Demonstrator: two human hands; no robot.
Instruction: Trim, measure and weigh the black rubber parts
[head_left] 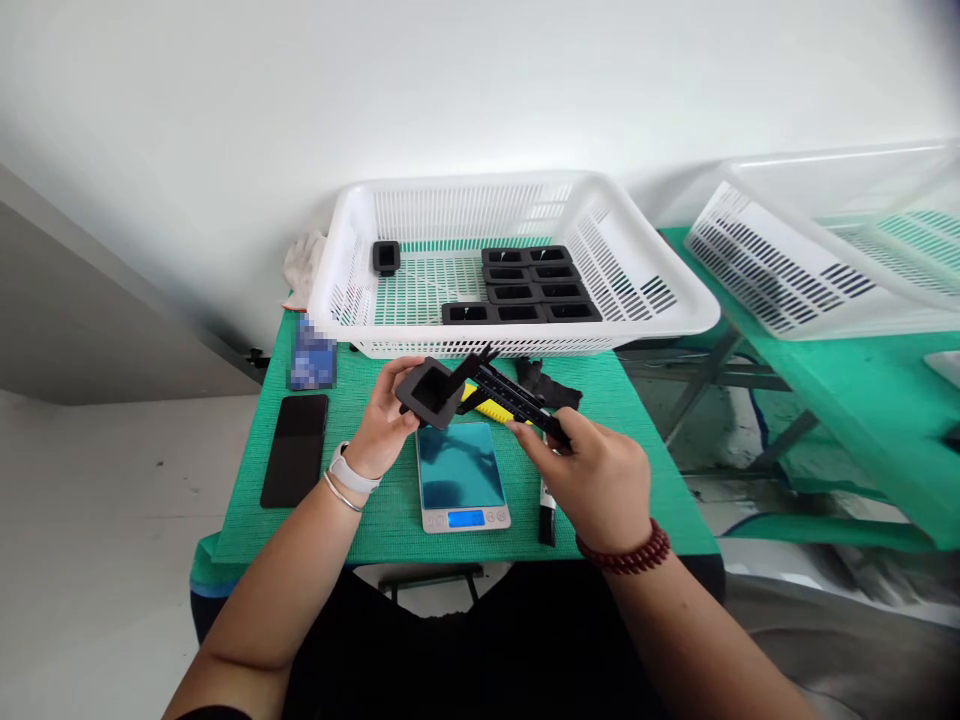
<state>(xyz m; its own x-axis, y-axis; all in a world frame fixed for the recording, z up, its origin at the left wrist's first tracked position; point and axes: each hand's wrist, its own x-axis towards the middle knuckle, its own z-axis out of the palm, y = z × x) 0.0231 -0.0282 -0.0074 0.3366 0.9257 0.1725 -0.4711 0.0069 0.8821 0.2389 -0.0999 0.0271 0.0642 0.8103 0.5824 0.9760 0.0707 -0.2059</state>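
My left hand [384, 425] is closed on a black square part with a rectangular hollow [421, 401], holding it tilted above the far edge of a digital scale [463, 478]. In my right hand [600, 465] is a black caliper [514, 393], its jaws pointing left. The jaw tips are at the right side of the hollow part; whether they touch it I cannot tell. Beneath the caliper lies a yellow-handled tool [491, 404], partly hidden. The scale's blue display is lit, and nothing rests on its plate.
A white perforated basket [667, 300] holds several similar black parts [517, 292], with a single one [386, 257] at its left. On the green-covered table lie a phone [295, 450], a blurred blue packet [313, 358], a marker-like item [548, 515] and dark cloth [551, 385]. Another basket [817, 250] stands right.
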